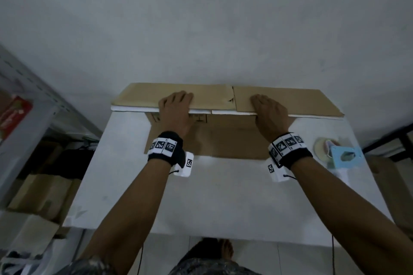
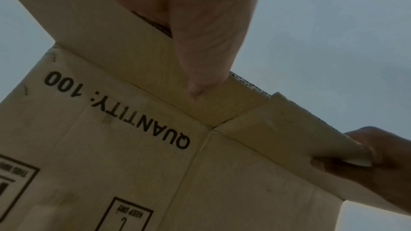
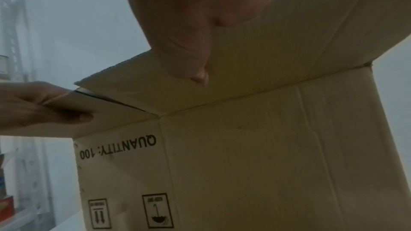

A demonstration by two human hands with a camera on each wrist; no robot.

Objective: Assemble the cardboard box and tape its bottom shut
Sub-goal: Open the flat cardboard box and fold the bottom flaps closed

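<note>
Your cardboard box (image 1: 223,138) stands on the white tabletop (image 1: 223,196), its printed side facing you with the "QUANTITY: 100" lettering upside down. Its far side sits close to the wall (image 1: 201,29), while the near half of the tabletop lies bare between the box and your body.

Your left hand (image 1: 176,109) lies over the left top flap (image 1: 178,94), fingers draped across its upper face. Your right hand (image 1: 269,111) does the same on the right top flap (image 1: 290,100). The two flaps meet at a seam near the middle, where a small tear shows on the edge.

The head view shows only the backs of your hands, so the grip is hidden there. The left wrist view shows your left thumb (image 2: 200,59) pressed up against the underside of its flap, so the flap is pinched between thumb and fingers. The right wrist view shows the same for your right thumb (image 3: 189,50). Each wrist view also catches the other hand pinching its own flap edge.

A roll of tape (image 1: 324,147) and a light blue tape dispenser (image 1: 345,156) sit on the tabletop just to the right of the box. Metal shelving (image 1: 33,100) stands at the left, with flat cardboard stacked below it.
</note>
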